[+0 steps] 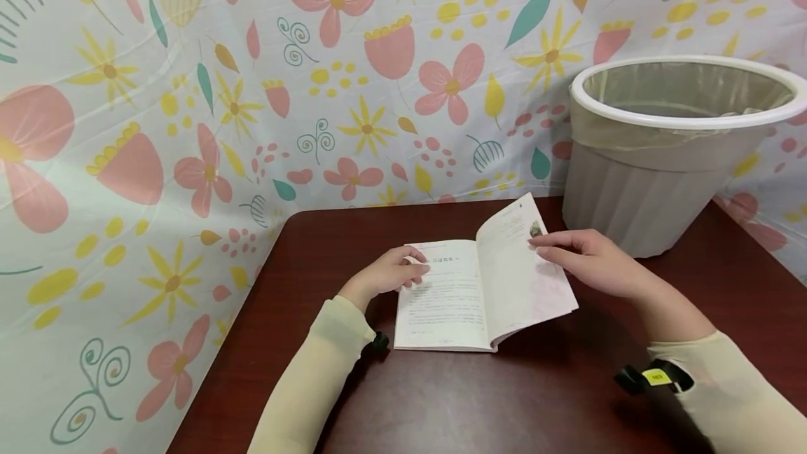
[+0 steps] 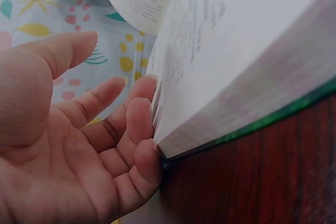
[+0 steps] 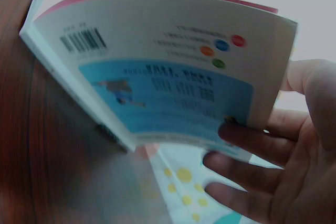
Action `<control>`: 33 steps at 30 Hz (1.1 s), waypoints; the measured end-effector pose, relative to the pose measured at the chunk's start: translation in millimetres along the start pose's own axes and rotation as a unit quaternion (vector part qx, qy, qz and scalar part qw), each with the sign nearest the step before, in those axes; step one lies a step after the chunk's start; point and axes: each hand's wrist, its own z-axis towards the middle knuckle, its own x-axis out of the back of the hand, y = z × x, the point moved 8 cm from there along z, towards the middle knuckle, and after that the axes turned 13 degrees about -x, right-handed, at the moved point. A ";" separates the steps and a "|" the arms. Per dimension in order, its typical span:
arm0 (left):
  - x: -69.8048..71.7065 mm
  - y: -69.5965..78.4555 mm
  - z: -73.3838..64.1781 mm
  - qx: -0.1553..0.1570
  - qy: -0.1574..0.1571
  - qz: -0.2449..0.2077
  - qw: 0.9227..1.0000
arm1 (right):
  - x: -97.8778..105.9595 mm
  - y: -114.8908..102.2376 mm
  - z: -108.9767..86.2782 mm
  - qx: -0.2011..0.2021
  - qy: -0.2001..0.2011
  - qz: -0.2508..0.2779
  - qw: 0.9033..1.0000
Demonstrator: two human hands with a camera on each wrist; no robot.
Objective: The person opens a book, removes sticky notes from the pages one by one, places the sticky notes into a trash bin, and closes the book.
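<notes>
An open book lies on the dark red table, its left part flat and thick with printed pages. Its right part is lifted and tilted up. My right hand pinches the outer edge of that raised part, with fingers behind the back cover and the thumb on the page side. The cover shows a blue panel and a barcode. At the left edge of the book is my left hand; in the left wrist view its bent fingertips touch the page edges, while the thumb stands apart.
A grey waste bin with a white rim and a clear liner stands at the back right of the table. Behind the table hangs a flower-patterned cloth. Each wrist wears a black strap.
</notes>
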 end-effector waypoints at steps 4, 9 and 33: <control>2.6 -2.3 -1.5 0.006 0.002 -0.003 1.000 | -5.5 -24.0 3.7 0.016 0.039 -0.055 0.998; 3.8 -3.2 -2.1 0.005 0.008 -0.014 1.000 | -17.7 -49.4 9.6 0.013 0.036 -0.059 0.998; 6.8 -14.3 0.8 0.013 0.014 -0.135 0.991 | -136.1 -137.3 57.8 0.086 -0.115 -0.142 0.979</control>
